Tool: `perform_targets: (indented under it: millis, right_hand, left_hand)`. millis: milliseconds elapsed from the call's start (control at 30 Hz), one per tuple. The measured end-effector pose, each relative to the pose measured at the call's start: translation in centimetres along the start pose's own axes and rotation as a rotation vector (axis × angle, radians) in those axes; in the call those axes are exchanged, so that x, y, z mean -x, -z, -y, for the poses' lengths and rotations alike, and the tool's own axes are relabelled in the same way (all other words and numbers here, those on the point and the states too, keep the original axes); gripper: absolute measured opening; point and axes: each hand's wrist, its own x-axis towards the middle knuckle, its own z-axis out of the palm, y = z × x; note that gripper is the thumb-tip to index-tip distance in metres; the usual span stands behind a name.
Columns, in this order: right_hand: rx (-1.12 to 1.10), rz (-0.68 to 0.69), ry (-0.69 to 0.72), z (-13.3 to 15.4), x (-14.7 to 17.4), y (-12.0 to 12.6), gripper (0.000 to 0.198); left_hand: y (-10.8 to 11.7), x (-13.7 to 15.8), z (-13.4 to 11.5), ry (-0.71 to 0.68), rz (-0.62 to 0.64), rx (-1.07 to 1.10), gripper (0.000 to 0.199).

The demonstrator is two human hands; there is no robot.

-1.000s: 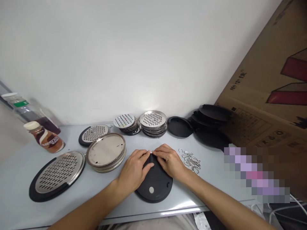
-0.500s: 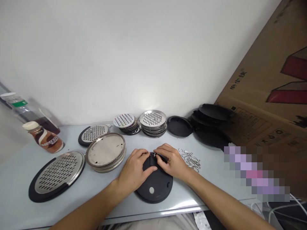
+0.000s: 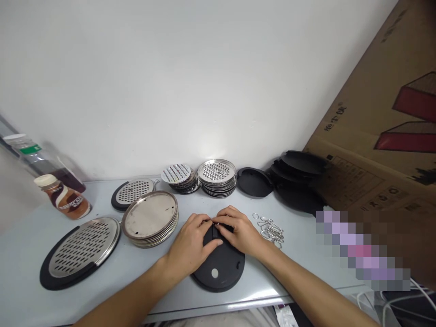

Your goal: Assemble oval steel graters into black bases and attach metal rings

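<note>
A round black plastic plate (image 3: pixel 227 270) with a pale spot and a small slot lies near the table's front edge. My left hand (image 3: pixel 188 245) is closed on its left side, thumb across the top face. At the far edge of the plate, the fingertips of my right hand (image 3: pixel 242 232) pinch a small shiny metal piece, mostly hidden by the fingers; it looks like one of the wire clips. Both hands' fingertips meet there. Right of the plate lies a loose pile of metal wire clips (image 3: pixel 271 230).
Left are a stack of metal discs (image 3: pixel 150 214), two black-rimmed graters (image 3: pixel 83 249) and two bottles (image 3: pixel 66 197). Along the wall stand stacks of perforated grater discs (image 3: pixel 217 171) and black plates (image 3: pixel 254 183). A cardboard box (image 3: pixel 371 181) leans at the right.
My right hand has shifted slightly left, its fingers closing in over the metal piece at the plate's far edge. My left hand keeps its hold on the plate.
</note>
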Motion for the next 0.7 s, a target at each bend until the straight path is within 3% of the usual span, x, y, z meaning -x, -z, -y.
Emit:
perform_targets:
  millis: [100,267,433,567,700]
  right_hand:
    - [-0.081,-0.073,-0.045,0.0,-0.1,0.0,0.021]
    - [-0.563,-0.225,-0.361,0.6,-0.5,1.0,0.009]
    - [-0.994,-0.130,-0.501,0.8,-0.6,1.3,0.014]
    - [-1.097,-0.084,-0.540,0.9,-0.4,1.0,0.023]
    - [-0.992,-0.131,-0.494,1.1,-0.4,1.0,0.025]
  left_hand:
    - [0.1,-0.2,0.1,0.026,-0.056,0.092,0.036]
    - [0.3,-0.8,0.2,0.113,-0.192,0.353,0.023]
    - [0.2,-1.2,-0.7,0.167,-0.247,0.626,0.018]
    - [0.5,-1.3,-1.2,0.233,-0.258,0.705,0.018]
    - [1.0,-1.5,-1.1,0.332,-0.258,0.741,0.022]
